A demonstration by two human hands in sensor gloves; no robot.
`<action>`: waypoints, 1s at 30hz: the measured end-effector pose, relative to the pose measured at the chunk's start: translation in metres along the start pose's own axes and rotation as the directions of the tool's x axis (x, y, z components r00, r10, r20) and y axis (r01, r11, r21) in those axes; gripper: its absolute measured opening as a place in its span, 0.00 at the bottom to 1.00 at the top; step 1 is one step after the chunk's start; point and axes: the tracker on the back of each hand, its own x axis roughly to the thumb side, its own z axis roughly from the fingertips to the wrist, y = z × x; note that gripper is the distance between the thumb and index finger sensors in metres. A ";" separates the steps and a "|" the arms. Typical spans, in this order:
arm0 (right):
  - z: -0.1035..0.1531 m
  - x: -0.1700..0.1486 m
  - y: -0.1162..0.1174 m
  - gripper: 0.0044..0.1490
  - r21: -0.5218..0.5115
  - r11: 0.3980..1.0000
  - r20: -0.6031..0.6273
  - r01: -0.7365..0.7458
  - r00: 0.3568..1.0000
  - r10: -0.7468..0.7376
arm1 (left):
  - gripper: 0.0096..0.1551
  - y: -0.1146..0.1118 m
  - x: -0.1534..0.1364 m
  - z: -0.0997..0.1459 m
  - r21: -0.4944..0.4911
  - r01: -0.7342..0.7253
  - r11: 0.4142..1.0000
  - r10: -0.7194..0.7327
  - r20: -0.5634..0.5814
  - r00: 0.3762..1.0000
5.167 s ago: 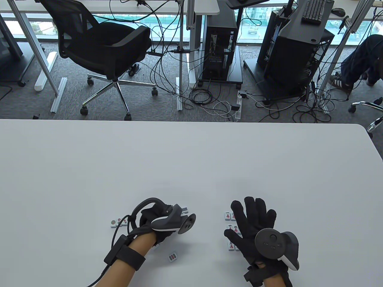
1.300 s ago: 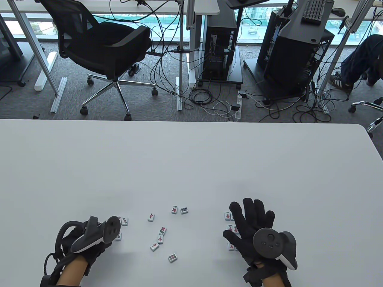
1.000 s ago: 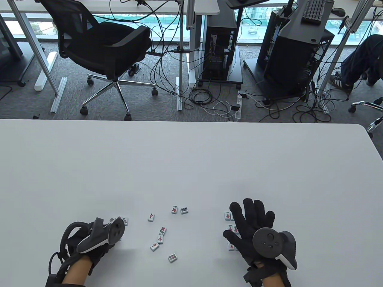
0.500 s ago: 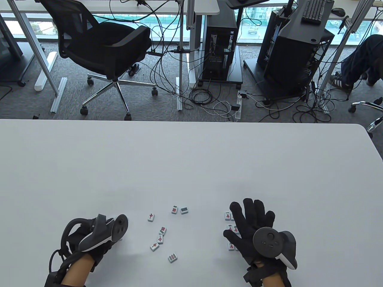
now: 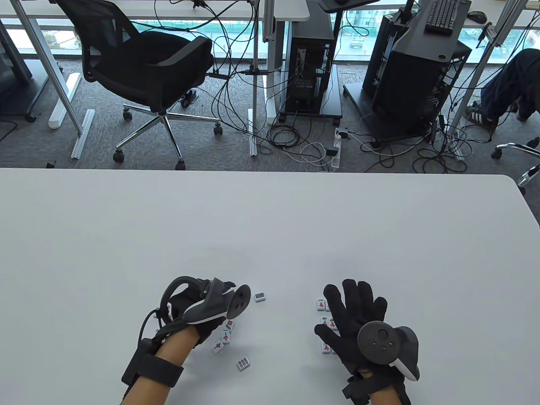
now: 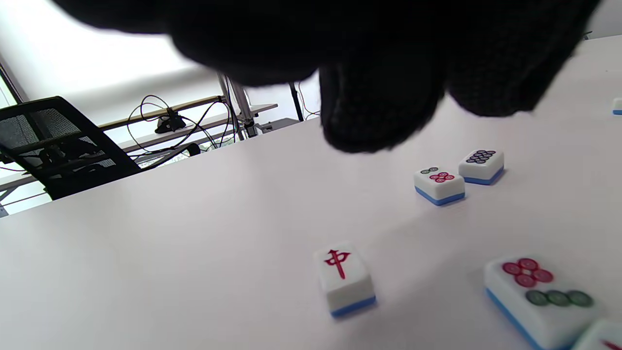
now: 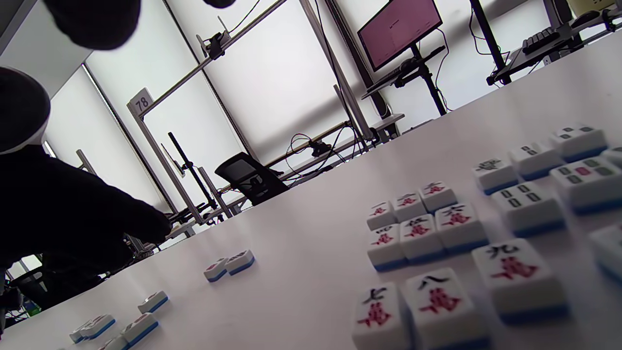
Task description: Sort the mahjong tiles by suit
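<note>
Two gloved hands over the worktop (image 5: 270, 236); left hand (image 5: 202, 306) above loose tiles (image 5: 225, 337), fingers (image 6: 379, 112) bent, touching none; right hand (image 5: 358, 320) flat, fingers (image 5: 352, 295) spread, on grouped tiles (image 5: 322, 325).

White, blue-backed mahjong tiles (image 5: 244, 363) lie face-up: loose ones scattered centre-left, a red-character tile (image 6: 344, 277) among them, and a neat character-suit block (image 7: 418, 228) at right

bright daylight from windows | wrist-view backgrounds blown out | near tiles blurred | soft shadows
</note>
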 end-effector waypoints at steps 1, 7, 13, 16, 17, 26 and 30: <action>0.000 0.000 0.000 0.49 -0.001 1.000 0.000 0.002 1.000 -0.002 | 0.36 -0.001 0.005 -0.005 -0.009 0.011 1.000 -0.011 0.005 1.000; 0.000 0.000 -0.001 0.49 -0.005 1.000 0.001 0.014 1.000 -0.014 | 0.38 -0.012 0.027 -0.037 -0.092 0.073 0.993 -0.072 0.012 0.997; 0.001 -0.002 -0.002 0.49 -0.015 1.000 -0.006 0.019 1.000 -0.019 | 0.37 -0.028 0.033 -0.055 -0.159 0.118 0.980 -0.119 0.005 0.993; 0.001 -0.003 -0.003 0.49 -0.014 1.000 -0.009 0.019 1.000 -0.019 | 0.35 -0.034 0.032 -0.058 -0.192 0.147 0.970 -0.149 0.009 0.989; 0.001 -0.003 -0.003 0.49 -0.014 1.000 -0.009 0.018 1.000 -0.018 | 0.35 -0.035 0.032 -0.058 -0.184 0.137 0.973 -0.138 0.008 0.990; 0.001 -0.002 -0.004 0.49 -0.013 1.000 -0.008 0.016 1.000 -0.016 | 0.33 -0.038 0.028 -0.058 -0.153 0.060 0.986 -0.058 0.015 0.998; 0.002 -0.003 -0.006 0.49 -0.030 0.999 -0.006 0.015 1.000 -0.015 | 0.34 -0.029 0.017 -0.042 -0.084 0.036 0.996 -0.035 0.011 0.999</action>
